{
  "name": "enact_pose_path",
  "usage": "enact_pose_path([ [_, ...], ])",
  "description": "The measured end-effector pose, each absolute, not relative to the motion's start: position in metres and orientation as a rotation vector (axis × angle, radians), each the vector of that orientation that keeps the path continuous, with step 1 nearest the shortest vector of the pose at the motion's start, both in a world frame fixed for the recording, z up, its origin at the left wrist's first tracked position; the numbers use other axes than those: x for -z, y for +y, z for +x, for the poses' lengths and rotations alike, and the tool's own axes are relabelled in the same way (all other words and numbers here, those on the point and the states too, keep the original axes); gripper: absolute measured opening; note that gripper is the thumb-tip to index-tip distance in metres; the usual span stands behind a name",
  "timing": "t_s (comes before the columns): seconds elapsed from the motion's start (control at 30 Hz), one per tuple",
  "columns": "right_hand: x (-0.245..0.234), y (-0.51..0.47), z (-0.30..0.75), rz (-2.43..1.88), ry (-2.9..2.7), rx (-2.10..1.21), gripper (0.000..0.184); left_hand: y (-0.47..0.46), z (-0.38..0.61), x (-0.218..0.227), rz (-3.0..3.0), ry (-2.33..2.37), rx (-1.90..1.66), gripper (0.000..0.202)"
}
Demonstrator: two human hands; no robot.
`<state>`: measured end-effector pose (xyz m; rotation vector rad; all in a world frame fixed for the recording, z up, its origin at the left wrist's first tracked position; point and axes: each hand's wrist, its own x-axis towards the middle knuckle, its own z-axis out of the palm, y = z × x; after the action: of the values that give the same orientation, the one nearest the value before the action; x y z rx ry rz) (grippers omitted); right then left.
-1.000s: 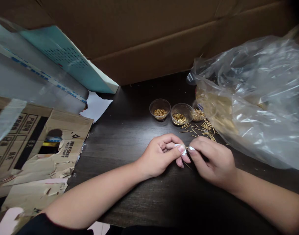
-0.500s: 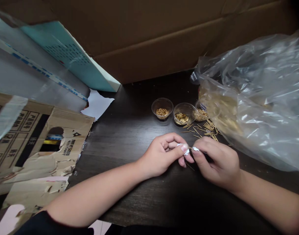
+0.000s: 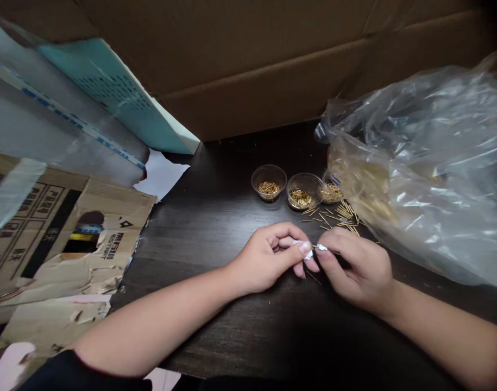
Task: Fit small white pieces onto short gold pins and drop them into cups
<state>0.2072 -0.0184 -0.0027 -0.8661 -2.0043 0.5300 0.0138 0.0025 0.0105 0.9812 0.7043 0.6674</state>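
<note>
My left hand (image 3: 266, 260) and my right hand (image 3: 354, 266) meet over the dark wood table (image 3: 215, 326). Each pinches a small white scrap of tissue or paper, the left scrap (image 3: 307, 251) and the right scrap (image 3: 322, 247). A thin gold pin (image 3: 315, 246) appears to run between the scraps. Another gold pin (image 3: 314, 278) lies on the wood under my fingers. Beyond my hands stand several small clear cups of gold pins, the nearest (image 3: 301, 190) with loose pins (image 3: 338, 217) scattered beside it.
A clear plastic bag (image 3: 419, 168) holding gold pins lies to the right of the cups. Torn printed cardboard (image 3: 77, 244) lies at the left table edge, and a large brown carton flap (image 3: 232, 70) overhangs the far side.
My hands have shifted only slightly, and the grip on the white scraps looks the same. The whole scene has moved a little as the head camera moved.
</note>
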Motion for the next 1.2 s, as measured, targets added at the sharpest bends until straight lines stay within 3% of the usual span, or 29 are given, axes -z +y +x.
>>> enact_pose_path([
  [0.23, 0.003, -0.018, 0.211, -0.892, -2.086, -0.501, 0.015, 0.000, 0.013, -0.011, 1.103, 0.766, -0.700, 0.028],
  [0.4, 0.003, -0.017, 0.213, -0.882, -2.174, -0.521, 0.015, -0.001, 0.006, -0.010, 1.789, 0.834, -0.855, 0.012],
  [0.6, 0.002, -0.020, 0.210, -0.899, -2.129, -0.565, 0.013, 0.002, 0.001, -0.002, 2.404, 0.730, -1.032, 0.012],
  [0.83, 0.004, -0.021, 0.207, -0.932, -2.086, -0.639, 0.013, 0.003, 0.000, 0.001, 2.497, 0.707, -0.972, 0.017],
  [1.2, 0.003, -0.016, 0.210, -0.893, -2.026, -0.708, 0.011, 0.004, 0.004, -0.003, 2.341, 0.754, -1.064, 0.005],
])
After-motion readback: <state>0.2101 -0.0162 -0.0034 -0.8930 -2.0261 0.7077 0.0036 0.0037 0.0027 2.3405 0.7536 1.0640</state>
